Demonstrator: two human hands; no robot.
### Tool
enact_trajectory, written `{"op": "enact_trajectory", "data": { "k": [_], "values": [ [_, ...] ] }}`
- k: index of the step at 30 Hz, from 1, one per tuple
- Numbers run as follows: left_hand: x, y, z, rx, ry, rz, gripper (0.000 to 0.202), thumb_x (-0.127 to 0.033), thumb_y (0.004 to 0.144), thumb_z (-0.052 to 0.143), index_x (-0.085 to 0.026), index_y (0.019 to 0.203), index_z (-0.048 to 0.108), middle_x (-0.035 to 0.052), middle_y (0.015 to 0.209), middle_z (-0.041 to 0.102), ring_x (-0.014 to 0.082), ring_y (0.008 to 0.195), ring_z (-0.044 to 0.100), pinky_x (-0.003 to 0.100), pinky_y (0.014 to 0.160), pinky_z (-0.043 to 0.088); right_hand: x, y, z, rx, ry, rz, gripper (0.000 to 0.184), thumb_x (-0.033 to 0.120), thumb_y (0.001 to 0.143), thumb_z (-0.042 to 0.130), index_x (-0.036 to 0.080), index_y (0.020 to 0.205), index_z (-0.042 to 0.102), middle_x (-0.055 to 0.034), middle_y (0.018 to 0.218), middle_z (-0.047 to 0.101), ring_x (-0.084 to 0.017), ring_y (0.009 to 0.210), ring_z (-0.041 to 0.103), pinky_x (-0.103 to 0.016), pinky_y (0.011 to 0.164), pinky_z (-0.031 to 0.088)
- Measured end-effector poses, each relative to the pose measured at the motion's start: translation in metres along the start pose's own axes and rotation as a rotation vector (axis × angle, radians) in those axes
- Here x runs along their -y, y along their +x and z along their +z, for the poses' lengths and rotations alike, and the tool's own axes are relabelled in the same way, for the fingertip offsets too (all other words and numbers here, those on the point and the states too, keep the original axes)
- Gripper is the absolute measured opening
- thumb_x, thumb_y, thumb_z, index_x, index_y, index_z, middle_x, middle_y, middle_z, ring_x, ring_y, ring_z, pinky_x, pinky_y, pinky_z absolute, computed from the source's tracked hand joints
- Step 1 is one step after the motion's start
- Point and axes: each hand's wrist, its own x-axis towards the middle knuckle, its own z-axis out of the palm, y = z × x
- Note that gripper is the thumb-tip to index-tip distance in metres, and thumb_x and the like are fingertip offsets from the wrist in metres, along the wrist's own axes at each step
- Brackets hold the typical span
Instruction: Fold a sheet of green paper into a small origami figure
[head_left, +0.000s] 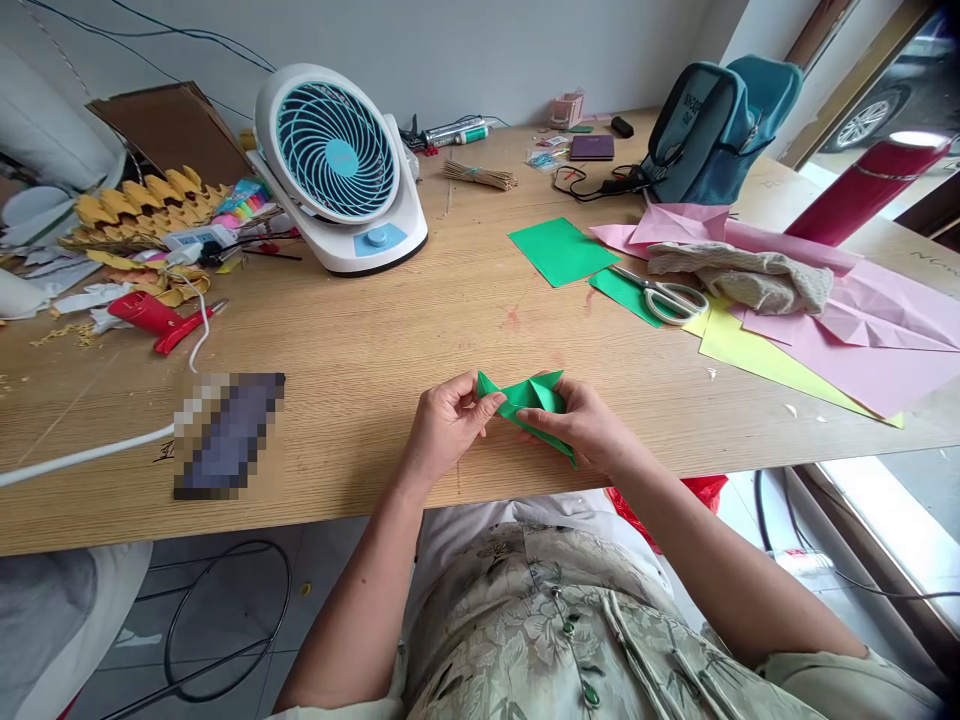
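A piece of folded green paper with pointed corners is held up between both hands, just above the front edge of the table. My left hand pinches its left corner between thumb and fingers. On the other side, my right hand grips the paper, the thumb lying across its front and the fingers behind, partly hidden. Beyond the hands lies a flat green sheet. White-handled scissors rest on another green sheet to the right.
A white fan stands at the back left. A red glue gun and a blurred dark phone-like object lie left. Pink paper, yellow paper, a glove, a red flask and a blue bag occupy the right.
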Motion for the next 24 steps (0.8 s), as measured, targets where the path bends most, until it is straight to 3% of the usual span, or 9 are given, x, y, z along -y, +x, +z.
{"op": "enact_trajectory", "data": {
  "k": [6, 12, 16, 20, 24],
  "values": [
    [-0.004, 0.000, -0.001, 0.034, 0.058, 0.113, 0.022, -0.039, 0.092, 0.067, -0.020, 0.082, 0.064, 0.0053, 0.099, 0.074, 0.0119, 0.071, 0.063, 0.024, 0.070, 0.053, 0.004, 0.000, 0.002, -0.053, 0.017, -0.020, 0.044, 0.051, 0.067, 0.083, 0.020, 0.090, 0.063, 0.0018, 0.072, 0.066, -0.016, 0.065, 0.060, -0.028, 0.060, 0.045],
    [-0.002, -0.003, -0.010, 0.165, 0.232, 0.181, 0.005, -0.024, 0.092, 0.066, -0.020, 0.094, 0.068, 0.0037, 0.093, 0.071, 0.0155, 0.085, 0.066, 0.024, 0.075, 0.050, 0.003, -0.006, 0.004, -0.083, 0.021, -0.116, 0.041, 0.047, 0.067, 0.084, 0.020, 0.090, 0.064, 0.0025, 0.074, 0.063, -0.014, 0.067, 0.055, -0.027, 0.062, 0.044],
    [-0.011, 0.001, -0.020, 0.271, 0.446, 0.333, 0.013, -0.014, 0.094, 0.060, -0.021, 0.097, 0.071, 0.0033, 0.096, 0.075, 0.0158, 0.088, 0.070, 0.024, 0.078, 0.048, 0.003, -0.007, 0.001, -0.050, -0.008, -0.157, 0.037, 0.039, 0.069, 0.082, 0.019, 0.095, 0.065, 0.0015, 0.081, 0.064, -0.015, 0.073, 0.056, -0.028, 0.067, 0.045],
    [-0.027, 0.005, -0.028, 0.371, 0.438, 0.391, 0.014, -0.013, 0.094, 0.061, -0.020, 0.100, 0.071, 0.0017, 0.093, 0.076, 0.0136, 0.082, 0.071, 0.020, 0.073, 0.048, 0.001, -0.007, -0.005, 0.015, 0.010, -0.149, 0.039, 0.040, 0.072, 0.083, 0.019, 0.099, 0.064, 0.0019, 0.080, 0.065, -0.015, 0.073, 0.057, -0.028, 0.067, 0.044],
    [-0.034, 0.009, -0.032, 0.391, 0.368, 0.401, 0.014, -0.011, 0.095, 0.061, -0.018, 0.101, 0.071, -0.0001, 0.087, 0.075, 0.0110, 0.076, 0.069, 0.018, 0.070, 0.048, 0.001, -0.008, -0.008, 0.124, 0.028, -0.216, 0.033, 0.040, 0.078, 0.081, 0.019, 0.096, 0.064, 0.0018, 0.082, 0.065, -0.015, 0.075, 0.059, -0.027, 0.068, 0.044]
  ]
}}
